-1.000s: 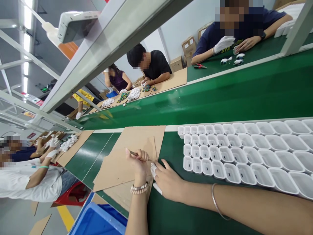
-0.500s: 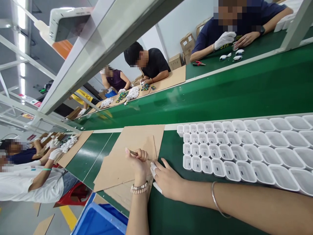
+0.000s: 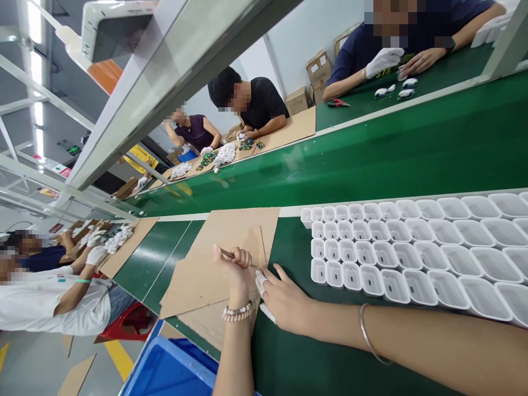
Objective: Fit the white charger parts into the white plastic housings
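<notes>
My left hand [image 3: 235, 269], a beaded bracelet at its wrist, is closed around a slim brownish stick-like tool [image 3: 226, 253] above the cardboard. The tool's far end reaches toward the fingertips of my right hand [image 3: 284, 300]; what kind of tool it is I cannot make out. White covers sit on some fingers of the right hand, which rests with fingers apart at the right edge of the cardboard sheets [image 3: 198, 275]. Any small item under those fingertips is hidden. Several rows of white plastic cups [image 3: 373, 280] stand right of my hands on the green table [image 3: 301, 357].
A blue bin [image 3: 169, 363] is below the table edge at lower left. Beyond a green belt [image 3: 371, 159], co-workers handle small white and green parts [image 3: 225, 155]; red-handled pliers [image 3: 338, 103] lie there. A metal beam [image 3: 173, 71] crosses above. Another person [image 3: 45, 302] sits at left.
The view has shifted slightly. My hands keep nearly the same pose, the left still gripping the tool and the right at the cardboard's edge.
</notes>
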Tool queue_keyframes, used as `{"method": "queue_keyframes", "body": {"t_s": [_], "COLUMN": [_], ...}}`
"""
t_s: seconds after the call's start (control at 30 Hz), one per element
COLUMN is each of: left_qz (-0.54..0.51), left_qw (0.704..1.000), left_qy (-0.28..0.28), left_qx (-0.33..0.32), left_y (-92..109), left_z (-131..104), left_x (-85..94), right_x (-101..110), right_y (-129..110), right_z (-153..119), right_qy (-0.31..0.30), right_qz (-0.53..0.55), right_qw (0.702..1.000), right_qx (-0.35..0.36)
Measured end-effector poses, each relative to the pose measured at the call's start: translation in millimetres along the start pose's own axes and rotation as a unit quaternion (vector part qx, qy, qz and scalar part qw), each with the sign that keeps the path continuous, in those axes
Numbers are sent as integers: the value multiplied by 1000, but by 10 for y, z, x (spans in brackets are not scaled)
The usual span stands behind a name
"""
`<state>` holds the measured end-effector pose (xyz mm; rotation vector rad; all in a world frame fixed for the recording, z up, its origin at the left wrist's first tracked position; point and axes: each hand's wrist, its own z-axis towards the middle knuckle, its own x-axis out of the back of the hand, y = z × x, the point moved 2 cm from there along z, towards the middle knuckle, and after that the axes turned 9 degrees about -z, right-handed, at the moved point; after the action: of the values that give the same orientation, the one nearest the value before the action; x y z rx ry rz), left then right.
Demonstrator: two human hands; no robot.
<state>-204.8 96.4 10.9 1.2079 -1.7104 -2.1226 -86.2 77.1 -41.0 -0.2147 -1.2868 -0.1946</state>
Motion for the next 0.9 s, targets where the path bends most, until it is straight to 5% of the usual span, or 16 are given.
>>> {"method": "queue_keyframes", "body": {"t_s": [0.9], "left_qz": [-7], "left_qw": [1000], "left_qy": [-5], "left_qx": [-3], "left_y": [29], "left_z": [-65], "left_x": [14], "right_x": [5], "right_y": [-28], "right_z": [19], "right_qy": [12], "right_qz": [-30], "right_qw": [999], "right_qx": [12]}}
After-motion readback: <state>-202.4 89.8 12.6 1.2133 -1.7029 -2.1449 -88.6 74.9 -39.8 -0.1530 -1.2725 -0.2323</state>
